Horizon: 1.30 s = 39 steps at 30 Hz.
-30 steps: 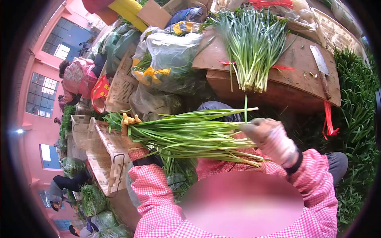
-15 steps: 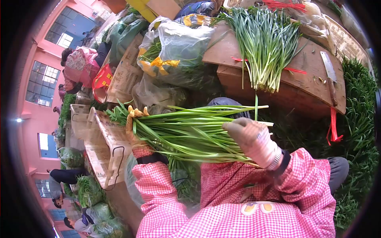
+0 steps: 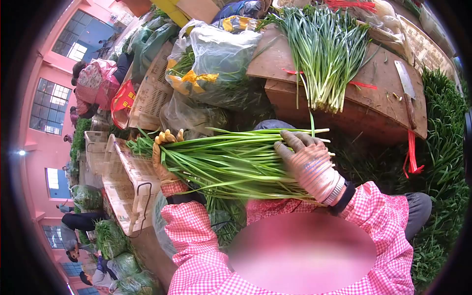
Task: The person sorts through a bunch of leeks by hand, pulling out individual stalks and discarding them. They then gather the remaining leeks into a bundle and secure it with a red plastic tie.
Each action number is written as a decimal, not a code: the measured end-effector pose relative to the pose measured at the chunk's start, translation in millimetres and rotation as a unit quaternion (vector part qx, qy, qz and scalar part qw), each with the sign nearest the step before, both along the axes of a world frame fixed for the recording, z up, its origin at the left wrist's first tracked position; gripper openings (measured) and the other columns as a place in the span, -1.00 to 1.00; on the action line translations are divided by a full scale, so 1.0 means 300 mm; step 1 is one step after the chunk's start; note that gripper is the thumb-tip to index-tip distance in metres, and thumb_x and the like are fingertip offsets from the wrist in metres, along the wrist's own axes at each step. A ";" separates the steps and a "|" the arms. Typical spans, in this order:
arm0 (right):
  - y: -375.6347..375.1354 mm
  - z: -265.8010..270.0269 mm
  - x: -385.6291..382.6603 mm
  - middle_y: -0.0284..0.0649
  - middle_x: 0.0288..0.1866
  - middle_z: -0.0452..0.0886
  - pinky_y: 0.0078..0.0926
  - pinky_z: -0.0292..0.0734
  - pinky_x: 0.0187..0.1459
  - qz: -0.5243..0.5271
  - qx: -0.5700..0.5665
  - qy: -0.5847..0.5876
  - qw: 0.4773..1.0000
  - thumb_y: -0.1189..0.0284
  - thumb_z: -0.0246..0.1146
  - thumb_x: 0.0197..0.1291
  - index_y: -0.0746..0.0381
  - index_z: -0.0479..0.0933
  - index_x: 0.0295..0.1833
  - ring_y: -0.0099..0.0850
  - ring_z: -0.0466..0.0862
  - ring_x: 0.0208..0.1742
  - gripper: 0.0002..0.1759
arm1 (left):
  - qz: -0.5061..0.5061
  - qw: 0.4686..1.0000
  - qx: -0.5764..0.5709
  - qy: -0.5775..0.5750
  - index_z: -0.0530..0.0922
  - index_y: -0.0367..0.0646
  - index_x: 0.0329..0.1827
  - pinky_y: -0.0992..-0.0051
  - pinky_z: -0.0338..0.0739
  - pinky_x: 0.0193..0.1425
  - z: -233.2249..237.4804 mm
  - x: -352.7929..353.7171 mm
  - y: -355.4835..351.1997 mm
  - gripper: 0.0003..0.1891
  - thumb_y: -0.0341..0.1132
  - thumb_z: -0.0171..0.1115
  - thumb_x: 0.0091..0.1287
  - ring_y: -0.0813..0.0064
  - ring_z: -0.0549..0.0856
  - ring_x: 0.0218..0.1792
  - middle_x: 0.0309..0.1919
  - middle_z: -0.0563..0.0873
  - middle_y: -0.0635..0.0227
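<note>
In the head view, my striped-gloved right hand (image 3: 314,167), curled a moment ago, now lies with its fingers (image 3: 295,141) opened across the pale, smooth stalk ends of a bundle of chive-like greens (image 3: 231,164), steadying them. My tan-gloved left hand (image 3: 161,160) grips the bundle's leafy end over my lap, while a fanned sheaf (image 3: 327,64) lies on the scuffed brown worktop (image 3: 386,110) near a broad-bladed cleaver (image 3: 405,81).

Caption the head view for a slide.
Gloved left hand grips, gloved right hand rests on, a sheaf of chive-like greens near a wooden board bearing another bunch and a kitchen knife.
</note>
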State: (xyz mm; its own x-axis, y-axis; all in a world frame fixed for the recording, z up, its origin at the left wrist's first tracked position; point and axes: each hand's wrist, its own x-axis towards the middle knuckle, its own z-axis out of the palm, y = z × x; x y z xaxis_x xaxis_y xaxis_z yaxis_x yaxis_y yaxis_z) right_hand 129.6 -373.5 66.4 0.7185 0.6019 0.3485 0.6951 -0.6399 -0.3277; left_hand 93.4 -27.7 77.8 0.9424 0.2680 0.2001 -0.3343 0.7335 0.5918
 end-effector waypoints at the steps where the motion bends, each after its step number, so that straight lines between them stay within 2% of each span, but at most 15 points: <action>1: 0.011 0.002 -0.014 -0.13 0.05 0.54 -0.18 0.45 -0.01 -0.016 0.010 0.004 1.000 0.35 0.16 0.02 0.08 0.48 0.06 -0.18 0.55 0.05 -0.60 | -0.012 1.000 0.000 -0.002 0.58 -0.23 -0.06 0.13 0.14 0.46 -0.003 -0.002 0.010 -0.78 -0.32 0.12 0.33 0.40 0.63 0.01 -0.07 0.67 0.26; 3: 0.012 0.035 -0.093 -0.11 0.01 0.52 -0.22 0.50 -0.04 0.110 0.045 0.092 0.989 0.38 0.17 0.00 0.18 0.45 0.02 -0.17 0.56 0.01 -0.61 | -0.029 0.999 -0.011 0.010 0.58 -0.24 -0.06 0.13 0.11 0.47 -0.006 -0.001 0.033 -0.78 -0.33 0.12 0.33 0.38 0.61 0.04 -0.03 0.67 0.24; 6: -0.010 0.065 -0.141 -0.19 0.05 0.51 -0.27 0.53 -0.10 0.196 0.044 0.077 0.976 0.42 0.11 0.04 0.15 0.47 -0.03 -0.21 0.58 -0.03 -0.69 | -0.039 0.999 -0.017 0.025 0.59 -0.25 -0.09 0.13 0.09 0.47 -0.007 0.005 0.037 -0.79 -0.34 0.11 0.33 0.37 0.60 0.08 -0.01 0.66 0.24; 9: -0.012 0.058 -0.072 -0.11 0.01 0.52 -0.34 0.56 -0.13 0.097 0.121 0.215 0.964 0.51 0.08 0.08 0.18 0.42 -0.01 -0.19 0.60 -0.07 -0.70 | -0.023 1.000 -0.018 0.010 0.60 -0.25 -0.09 0.14 0.10 0.46 -0.005 0.009 0.010 -0.79 -0.34 0.10 0.34 0.36 0.60 0.08 0.00 0.66 0.24; 16: 0.059 -0.004 0.001 -0.12 -0.02 0.53 -0.32 0.55 -0.20 0.020 0.066 0.107 0.992 0.48 0.08 0.11 0.19 0.44 0.03 -0.17 0.63 -0.17 -0.68 | -0.052 0.998 0.026 0.000 0.63 -0.16 -0.10 0.08 0.02 0.48 -0.010 0.007 0.024 -0.78 -0.29 0.05 0.38 0.43 0.55 0.14 0.03 0.65 0.34; 20: 0.084 0.045 -0.001 -0.27 -0.03 0.57 -0.32 0.51 -0.14 0.064 -0.016 0.011 0.998 0.38 0.13 0.04 0.14 0.49 -0.04 -0.28 0.61 -0.15 -0.68 | -0.062 0.998 0.022 -0.006 0.62 -0.16 -0.07 0.04 -0.03 0.48 -0.015 0.003 0.030 -0.77 -0.29 0.04 0.38 0.45 0.54 0.15 0.04 0.64 0.34; 23: 0.100 0.033 0.025 -0.26 -0.04 0.57 -0.24 0.48 -0.04 0.082 0.060 0.000 0.995 0.35 0.21 -0.04 0.12 0.50 -0.06 -0.19 0.58 -0.04 -0.66 | -0.050 0.998 0.035 -0.013 0.61 -0.16 -0.06 -0.01 -0.05 0.48 -0.008 0.002 0.021 -0.77 -0.29 0.02 0.39 0.43 0.53 0.17 0.05 0.64 0.34; 24: 0.102 0.046 0.054 -0.24 -0.01 0.56 -0.20 0.47 -0.01 0.071 0.123 0.063 0.988 0.35 0.23 -0.06 0.11 0.50 -0.05 -0.15 0.56 0.02 -0.63 | -0.056 0.997 0.050 -0.025 0.60 -0.16 -0.06 -0.03 -0.04 0.47 -0.005 0.007 0.021 -0.76 -0.29 0.00 0.40 0.42 0.53 0.18 0.06 0.63 0.32; 25: 0.106 0.023 0.064 -0.22 -0.02 0.56 -0.19 0.46 0.01 0.035 0.131 0.020 0.990 0.38 0.19 -0.02 0.10 0.48 -0.03 -0.16 0.56 0.02 -0.65 | -0.058 0.997 0.050 -0.029 0.60 -0.17 -0.07 -0.03 -0.04 0.47 0.000 0.007 0.017 -0.76 -0.29 0.00 0.40 0.41 0.53 0.17 0.06 0.63 0.32; 29: 0.143 0.056 0.012 -0.16 -0.01 0.55 -0.20 0.45 0.00 0.128 0.010 0.120 0.984 0.42 0.15 0.05 0.13 0.44 0.08 -0.12 0.56 -0.04 -0.59 | -0.042 0.998 0.036 -0.018 0.59 -0.19 -0.11 -0.06 0.02 0.44 0.042 0.012 -0.015 -0.78 -0.30 0.01 0.40 0.40 0.56 0.13 0.03 0.63 0.31; 33: 0.054 0.131 0.023 -0.16 -0.01 0.56 -0.23 0.46 0.01 0.103 0.207 0.075 0.970 0.44 0.27 -0.02 0.16 0.47 0.04 -0.11 0.56 -0.01 -0.58 | 0.014 0.999 0.015 0.033 0.51 -0.18 -0.25 -0.03 0.17 0.39 0.071 0.006 -0.040 -0.83 -0.29 0.02 0.40 0.41 0.62 0.01 -0.16 0.62 0.40; 35: -0.054 0.138 0.111 -0.07 -0.10 0.59 -0.24 0.45 0.04 0.083 0.308 0.026 0.947 0.48 0.36 -0.07 0.23 0.50 0.01 -0.09 0.58 -0.02 -0.56 | 0.005 0.999 0.018 0.031 0.53 -0.20 -0.19 0.02 0.18 0.40 0.049 -0.003 -0.009 -0.82 -0.28 0.03 0.40 0.43 0.63 -0.01 -0.14 0.64 0.39; 36: -0.100 0.067 0.143 -0.02 -0.10 0.60 -0.21 0.46 0.01 -0.001 0.358 0.077 0.930 0.34 0.37 -0.02 0.25 0.51 0.02 -0.06 0.58 -0.05 -0.55 | -0.013 1.000 0.021 0.011 0.53 -0.22 -0.09 0.08 0.19 0.41 0.029 -0.004 0.008 -0.78 -0.27 0.03 0.40 0.44 0.64 -0.01 -0.11 0.66 0.37; 37: -0.151 0.046 0.171 0.00 -0.11 0.60 -0.20 0.47 -0.03 -0.098 0.250 0.045 0.962 0.14 0.34 0.02 0.28 0.51 0.03 -0.02 0.59 -0.08 -0.47 | -0.037 0.999 0.016 -0.001 0.54 -0.22 -0.04 0.13 0.19 0.42 0.020 0.000 0.010 -0.76 -0.26 0.02 0.41 0.44 0.64 0.00 -0.10 0.67 0.34; 39: -0.224 -0.047 0.216 0.01 -0.14 0.61 -0.22 0.48 -0.05 -0.044 0.166 0.194 0.966 0.01 0.28 0.05 0.29 0.51 0.01 -0.03 0.60 -0.11 -0.40 | -0.064 0.998 -0.012 -0.003 0.54 -0.23 -0.06 0.15 0.19 0.42 -0.008 0.011 0.037 -0.76 -0.26 0.02 0.41 0.45 0.63 0.01 -0.10 0.67 0.31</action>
State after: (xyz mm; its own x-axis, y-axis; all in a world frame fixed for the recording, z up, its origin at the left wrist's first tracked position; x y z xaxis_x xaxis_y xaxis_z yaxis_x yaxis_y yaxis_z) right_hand 194.2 -440.8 52.4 0.8766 0.4347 0.2064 0.4273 -0.5059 -0.7493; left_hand 96.6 -16.7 75.5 0.9680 0.1508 0.2007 -0.2407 0.7849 0.5710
